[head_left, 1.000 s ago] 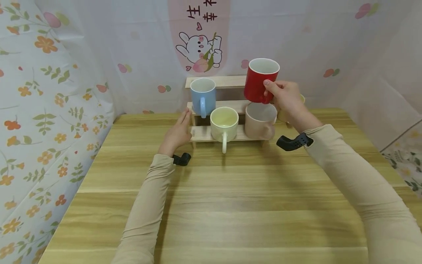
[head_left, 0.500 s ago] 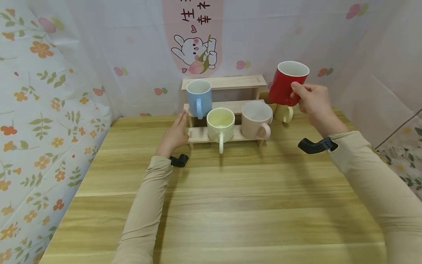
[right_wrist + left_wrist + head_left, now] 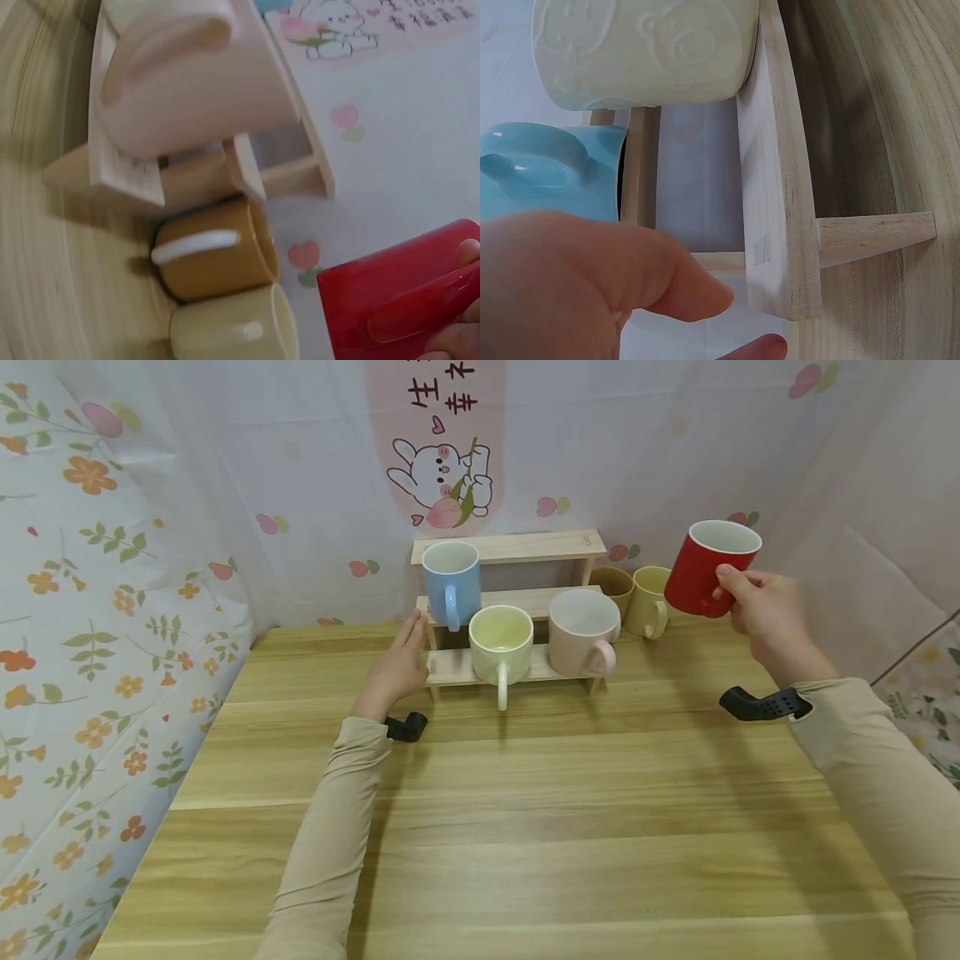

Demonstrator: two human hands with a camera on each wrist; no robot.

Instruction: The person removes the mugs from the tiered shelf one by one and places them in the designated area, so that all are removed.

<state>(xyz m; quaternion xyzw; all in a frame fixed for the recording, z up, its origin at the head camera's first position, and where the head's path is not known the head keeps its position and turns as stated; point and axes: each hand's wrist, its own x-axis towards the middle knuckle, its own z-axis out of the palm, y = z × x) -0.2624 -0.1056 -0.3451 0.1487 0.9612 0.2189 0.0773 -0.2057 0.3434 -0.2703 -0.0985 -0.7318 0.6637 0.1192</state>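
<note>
My right hand [image 3: 768, 610] grips a red mug [image 3: 697, 572] with a white inside by its handle, raised at the right of the rack and slightly tilted. In the right wrist view the red mug [image 3: 397, 300] is at the lower right. My left hand [image 3: 396, 668] lies with straight fingers at the left end of a wooden tiered rack [image 3: 450, 668]. A blue mug [image 3: 452, 581] stands on the middle tier. On the lowest tier are a pale green mug [image 3: 498, 647] and a pale pink mug [image 3: 581, 639], handles facing me. The left thumb [image 3: 682, 285] shows beside the rack's end.
Right of the rack, a brown mug [image 3: 617, 587] and a pale yellow mug [image 3: 645, 602] stand side by side on the wooden table [image 3: 562, 827]. A printed cloth [image 3: 300, 468] hangs behind, with a flowered cloth [image 3: 90, 693] at the left. The rack's top tier [image 3: 517, 546] is bare.
My right hand has carried the red mug rightward and a little down, away from over the rack, uncovering the brown and yellow mugs. The left hand stays at the rack's left end.
</note>
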